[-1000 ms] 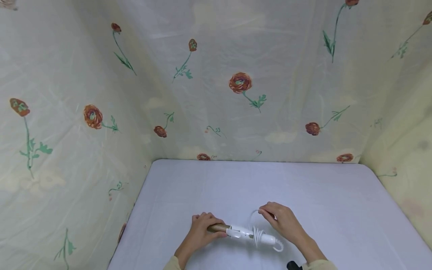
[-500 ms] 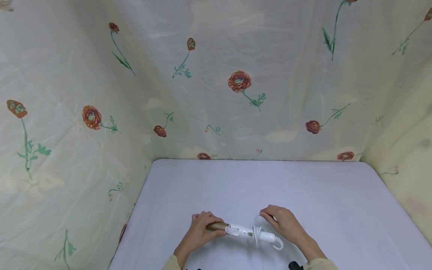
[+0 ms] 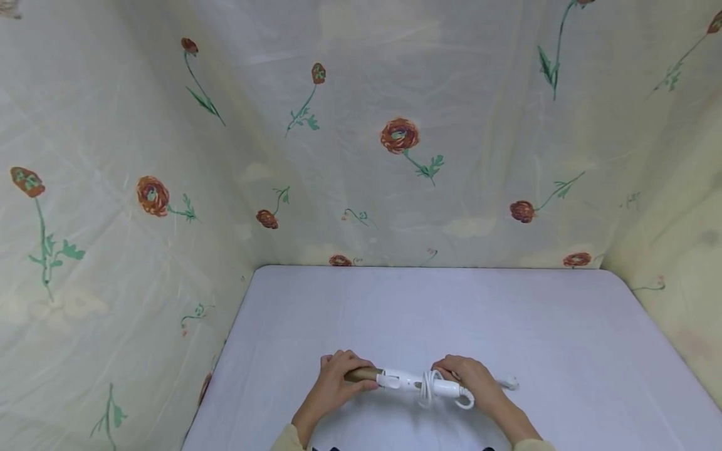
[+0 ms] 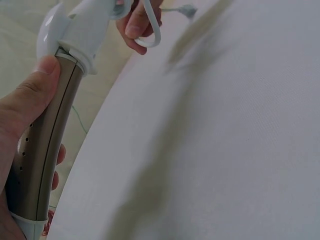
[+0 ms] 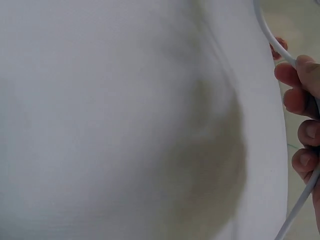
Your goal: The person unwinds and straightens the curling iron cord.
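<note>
1. Hair iron [image 3: 402,380], white and brown, is held above the table [image 3: 395,313], between its left and right edges and well apart from the far edge.
2. Left hand [image 3: 338,381] grasps the brown barrel.
3. Right hand [image 3: 472,383] pinches the white cord [image 5: 298,205], which passes through its curled fingers and winds around the handle.
4. Plug [image 3: 510,383] shows just beside the right hand, toward the table's right edge.

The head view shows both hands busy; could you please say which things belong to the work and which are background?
In use: brown-and-white wand, gripped by the left hand; white cord, looped round it, held by the right hand; plug.

Background: table; flowered curtain.
</note>
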